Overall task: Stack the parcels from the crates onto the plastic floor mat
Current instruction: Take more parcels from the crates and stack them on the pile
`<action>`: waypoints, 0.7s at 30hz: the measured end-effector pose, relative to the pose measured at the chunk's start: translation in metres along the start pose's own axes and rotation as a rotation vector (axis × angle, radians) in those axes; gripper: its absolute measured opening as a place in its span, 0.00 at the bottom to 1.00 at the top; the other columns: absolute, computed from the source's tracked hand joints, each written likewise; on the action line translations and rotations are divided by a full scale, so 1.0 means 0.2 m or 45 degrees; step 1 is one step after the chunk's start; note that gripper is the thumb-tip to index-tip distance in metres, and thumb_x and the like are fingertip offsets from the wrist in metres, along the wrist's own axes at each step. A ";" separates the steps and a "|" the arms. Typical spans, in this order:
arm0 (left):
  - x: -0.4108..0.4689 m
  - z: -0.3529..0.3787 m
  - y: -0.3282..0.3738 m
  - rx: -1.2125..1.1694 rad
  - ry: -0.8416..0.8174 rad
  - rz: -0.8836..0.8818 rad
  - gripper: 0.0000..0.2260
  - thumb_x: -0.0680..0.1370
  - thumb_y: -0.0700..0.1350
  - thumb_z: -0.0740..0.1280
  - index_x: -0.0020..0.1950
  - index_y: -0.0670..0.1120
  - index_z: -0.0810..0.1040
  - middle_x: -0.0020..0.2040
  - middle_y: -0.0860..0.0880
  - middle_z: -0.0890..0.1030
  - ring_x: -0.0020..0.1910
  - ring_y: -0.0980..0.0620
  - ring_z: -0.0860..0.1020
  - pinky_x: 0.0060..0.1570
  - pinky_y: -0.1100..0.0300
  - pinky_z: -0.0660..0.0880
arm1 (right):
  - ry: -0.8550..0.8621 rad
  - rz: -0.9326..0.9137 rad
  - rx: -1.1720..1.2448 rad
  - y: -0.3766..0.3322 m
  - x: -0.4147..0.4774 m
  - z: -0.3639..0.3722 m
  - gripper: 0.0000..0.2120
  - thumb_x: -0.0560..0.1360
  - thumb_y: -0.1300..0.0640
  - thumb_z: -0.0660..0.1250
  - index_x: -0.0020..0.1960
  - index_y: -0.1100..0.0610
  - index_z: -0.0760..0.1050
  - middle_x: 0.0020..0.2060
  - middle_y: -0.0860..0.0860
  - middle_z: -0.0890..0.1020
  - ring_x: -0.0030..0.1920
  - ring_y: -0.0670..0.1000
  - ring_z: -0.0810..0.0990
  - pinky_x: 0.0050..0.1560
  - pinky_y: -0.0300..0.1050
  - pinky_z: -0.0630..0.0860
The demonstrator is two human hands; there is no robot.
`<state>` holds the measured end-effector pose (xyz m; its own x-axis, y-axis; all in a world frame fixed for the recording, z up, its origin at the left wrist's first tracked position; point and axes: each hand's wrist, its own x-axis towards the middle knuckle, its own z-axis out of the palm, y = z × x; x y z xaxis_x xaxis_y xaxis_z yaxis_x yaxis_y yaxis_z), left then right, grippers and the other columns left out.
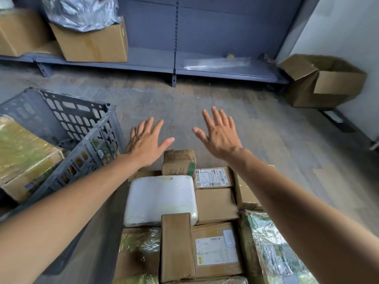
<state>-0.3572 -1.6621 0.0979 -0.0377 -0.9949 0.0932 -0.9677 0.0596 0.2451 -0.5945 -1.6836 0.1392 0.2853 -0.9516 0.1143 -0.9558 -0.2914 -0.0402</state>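
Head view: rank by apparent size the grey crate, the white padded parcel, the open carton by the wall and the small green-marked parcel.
1. grey crate, clearly largest.
2. white padded parcel and open carton: about alike; the carton is farther off, so unranked.
3. green-marked parcel, smallest.

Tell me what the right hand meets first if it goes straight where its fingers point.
Nothing close: the right hand points over bare floor, so the way looks free up to the low blue shelf edge, probably the first contact; depth is unclear.
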 end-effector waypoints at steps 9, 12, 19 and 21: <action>-0.09 -0.18 0.39 0.131 -0.029 0.228 0.35 0.80 0.68 0.48 0.82 0.53 0.45 0.82 0.45 0.42 0.80 0.44 0.43 0.77 0.40 0.42 | 0.130 0.134 -0.049 -0.07 -0.21 -0.17 0.38 0.78 0.31 0.37 0.81 0.51 0.41 0.80 0.56 0.42 0.79 0.58 0.41 0.78 0.58 0.42; -0.10 -0.29 0.35 0.197 -0.001 0.257 0.34 0.81 0.66 0.49 0.82 0.52 0.45 0.82 0.45 0.43 0.80 0.44 0.44 0.76 0.40 0.43 | 0.137 0.088 -0.003 -0.20 -0.17 -0.19 0.36 0.79 0.32 0.39 0.81 0.51 0.41 0.80 0.56 0.42 0.79 0.57 0.40 0.78 0.58 0.41; -0.18 -0.59 -0.18 0.214 0.089 -0.031 0.36 0.80 0.69 0.48 0.82 0.51 0.45 0.82 0.44 0.44 0.80 0.43 0.44 0.76 0.40 0.40 | 0.242 -0.151 0.017 -0.62 0.04 -0.22 0.41 0.75 0.29 0.34 0.81 0.52 0.47 0.80 0.56 0.48 0.79 0.59 0.46 0.77 0.58 0.46; -0.23 -0.66 -0.38 0.194 0.126 -0.135 0.36 0.79 0.69 0.49 0.82 0.52 0.46 0.82 0.44 0.45 0.80 0.43 0.43 0.76 0.40 0.40 | 0.241 -0.232 0.044 -0.80 0.09 -0.23 0.43 0.74 0.29 0.33 0.81 0.52 0.47 0.80 0.56 0.49 0.79 0.59 0.46 0.77 0.59 0.46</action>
<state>-0.2491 -1.6095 0.2027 0.0840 -0.9818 0.1705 -0.9917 -0.0656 0.1104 -0.4388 -1.6501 0.1926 0.4306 -0.8491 0.3061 -0.8860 -0.4622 -0.0358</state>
